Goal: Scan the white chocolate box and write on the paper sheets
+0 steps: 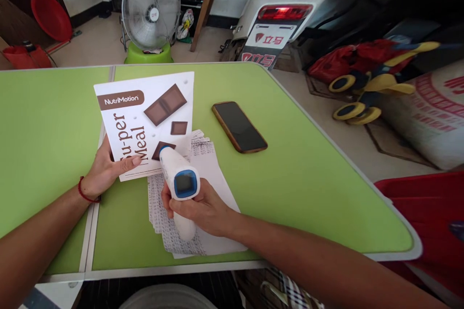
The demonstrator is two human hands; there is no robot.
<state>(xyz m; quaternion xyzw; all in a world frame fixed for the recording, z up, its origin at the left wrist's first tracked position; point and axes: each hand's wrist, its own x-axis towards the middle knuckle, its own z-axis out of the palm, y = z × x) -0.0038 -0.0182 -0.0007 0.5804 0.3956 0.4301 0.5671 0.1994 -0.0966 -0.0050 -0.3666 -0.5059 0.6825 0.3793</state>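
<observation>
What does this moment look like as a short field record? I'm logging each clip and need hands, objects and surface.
left hand: left hand grips the lower left edge of the NutriMotion packet, thumb on its face
right hand: right hand wrapped around the handle of the white and blue handheld scanner, its nose toward the packet
under the scanner: printed paper sheets, fanned on the table
nearby: phone, screen dark, lying right of the packet
surface: green table
background: fan, scooter rear

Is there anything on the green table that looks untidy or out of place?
Only slightly: the printed sheets under the right hand lie fanned, edges misaligned. The phone lies flat and intact, and nothing looks spilled.
</observation>
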